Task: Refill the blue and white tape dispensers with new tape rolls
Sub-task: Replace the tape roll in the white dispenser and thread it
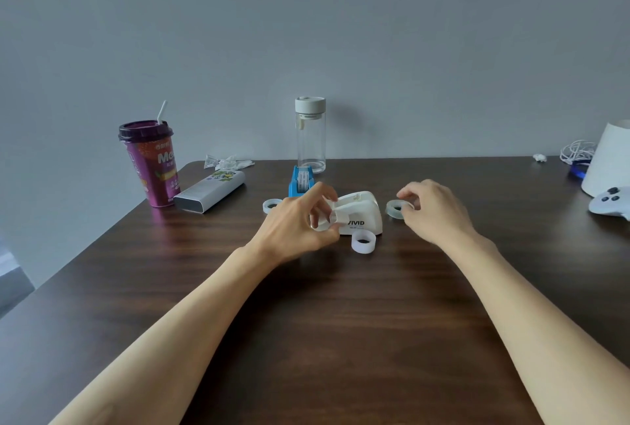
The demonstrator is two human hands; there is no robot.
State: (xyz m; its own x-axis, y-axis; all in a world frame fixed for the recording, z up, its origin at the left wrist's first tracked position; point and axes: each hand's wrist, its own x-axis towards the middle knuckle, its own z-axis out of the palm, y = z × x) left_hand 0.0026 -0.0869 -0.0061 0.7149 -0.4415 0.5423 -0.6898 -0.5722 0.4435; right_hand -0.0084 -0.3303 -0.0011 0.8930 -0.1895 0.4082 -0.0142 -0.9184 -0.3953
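Note:
The white tape dispenser (359, 216) sits mid-table on the dark wood. My left hand (300, 220) grips its left end, fingers closed around the front part. Behind it stands the blue tape dispenser (300, 180) with a roll inside. Three loose rolls lie around: a clear tape roll (394, 209) to the right, pinched by the fingertips of my right hand (431, 208); a white roll (363, 242) in front of the white dispenser; another clear roll (271, 205) to the left, partly behind my left hand.
A purple drink cup (150, 162) with a straw and a grey box (209, 191) stand at back left. A clear bottle (310, 134) is behind the blue dispenser. At far right are a white lamp shade (610, 158), cables (576, 151) and a white controller (612, 203).

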